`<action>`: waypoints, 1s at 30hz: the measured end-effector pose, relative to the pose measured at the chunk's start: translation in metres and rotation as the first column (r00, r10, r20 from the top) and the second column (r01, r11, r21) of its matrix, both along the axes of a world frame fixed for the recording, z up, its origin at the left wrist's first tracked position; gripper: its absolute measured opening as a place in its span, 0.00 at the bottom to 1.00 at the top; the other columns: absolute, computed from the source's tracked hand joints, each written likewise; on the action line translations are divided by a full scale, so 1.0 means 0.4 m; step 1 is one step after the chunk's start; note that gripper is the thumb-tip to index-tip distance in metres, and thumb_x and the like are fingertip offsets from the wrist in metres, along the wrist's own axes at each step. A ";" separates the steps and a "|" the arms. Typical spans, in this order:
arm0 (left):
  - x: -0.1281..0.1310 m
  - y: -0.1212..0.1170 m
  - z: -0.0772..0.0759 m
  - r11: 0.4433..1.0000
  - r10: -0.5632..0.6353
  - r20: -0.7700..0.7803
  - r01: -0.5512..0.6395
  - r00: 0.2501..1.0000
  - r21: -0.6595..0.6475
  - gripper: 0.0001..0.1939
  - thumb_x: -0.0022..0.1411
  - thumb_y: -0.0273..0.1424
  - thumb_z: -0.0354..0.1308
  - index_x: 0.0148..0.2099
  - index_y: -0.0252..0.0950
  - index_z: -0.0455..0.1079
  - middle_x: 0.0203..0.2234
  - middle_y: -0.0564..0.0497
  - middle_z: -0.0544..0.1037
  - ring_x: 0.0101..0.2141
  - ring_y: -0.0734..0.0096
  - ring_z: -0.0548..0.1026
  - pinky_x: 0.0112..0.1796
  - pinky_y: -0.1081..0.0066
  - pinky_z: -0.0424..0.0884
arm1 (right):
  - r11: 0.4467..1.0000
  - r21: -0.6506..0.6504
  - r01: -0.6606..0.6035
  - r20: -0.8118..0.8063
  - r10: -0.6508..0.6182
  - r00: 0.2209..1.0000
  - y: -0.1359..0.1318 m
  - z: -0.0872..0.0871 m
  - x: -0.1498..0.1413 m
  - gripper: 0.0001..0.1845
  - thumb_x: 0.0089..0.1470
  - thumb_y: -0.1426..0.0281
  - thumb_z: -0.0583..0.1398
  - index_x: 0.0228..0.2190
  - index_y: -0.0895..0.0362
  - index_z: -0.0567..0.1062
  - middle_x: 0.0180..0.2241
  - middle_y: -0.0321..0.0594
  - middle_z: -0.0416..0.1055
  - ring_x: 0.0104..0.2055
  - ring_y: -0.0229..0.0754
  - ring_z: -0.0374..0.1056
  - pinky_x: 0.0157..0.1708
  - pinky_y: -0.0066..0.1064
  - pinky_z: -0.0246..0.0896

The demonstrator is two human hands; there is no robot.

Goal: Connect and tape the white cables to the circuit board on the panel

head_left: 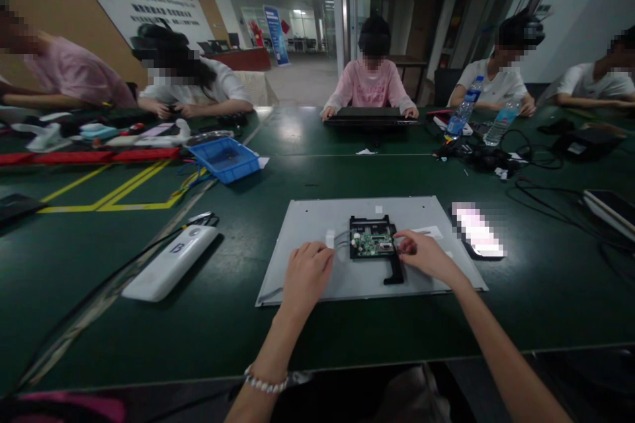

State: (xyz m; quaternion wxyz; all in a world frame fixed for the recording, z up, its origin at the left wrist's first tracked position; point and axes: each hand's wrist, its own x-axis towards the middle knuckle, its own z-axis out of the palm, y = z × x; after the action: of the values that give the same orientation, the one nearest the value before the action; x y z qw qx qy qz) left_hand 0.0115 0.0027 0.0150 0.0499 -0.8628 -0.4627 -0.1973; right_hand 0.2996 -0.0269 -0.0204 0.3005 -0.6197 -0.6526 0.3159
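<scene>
In the head view a flat grey panel (307,218) lies on the table, its back up like the rear of a display. On it sits a black plastic bracket (395,271) around a green circuit board (370,244). Thin grey cables run from the board's left side to a white tab on the panel. My left hand (308,272) rests on the panel left of the board, fingers curled together; whatever they hold is hidden. At the bracket's right edge, my right hand (424,255) has thumb and fingers closed on the rim.
A phone (479,231) lies right of the panel, and a white power bank (171,263) with a cable lies left. Farther off are a blue tray (225,158), water bottles (465,108) and tangled black cables (496,157). Several people sit around the green table (238,337).
</scene>
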 end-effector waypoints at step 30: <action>-0.027 0.025 -0.003 0.985 0.170 -0.029 -0.170 0.985 -0.009 0.14 0.63 0.31 0.47 0.33 0.38 0.73 0.33 0.46 0.77 0.39 0.58 0.72 0.43 0.59 0.61 | 0.955 0.280 0.098 0.541 -0.242 0.806 -0.044 0.063 0.022 0.13 0.57 0.73 0.50 0.39 0.55 0.73 0.39 0.45 0.71 0.43 0.47 0.65 0.42 0.36 0.57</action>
State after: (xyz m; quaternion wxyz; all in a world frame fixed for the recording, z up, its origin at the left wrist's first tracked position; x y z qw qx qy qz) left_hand 0.0006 0.0126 0.0139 0.0681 -0.8231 -0.5351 -0.1777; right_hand 0.3082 -0.0447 0.0049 0.1914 -0.7011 -0.6868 0.0073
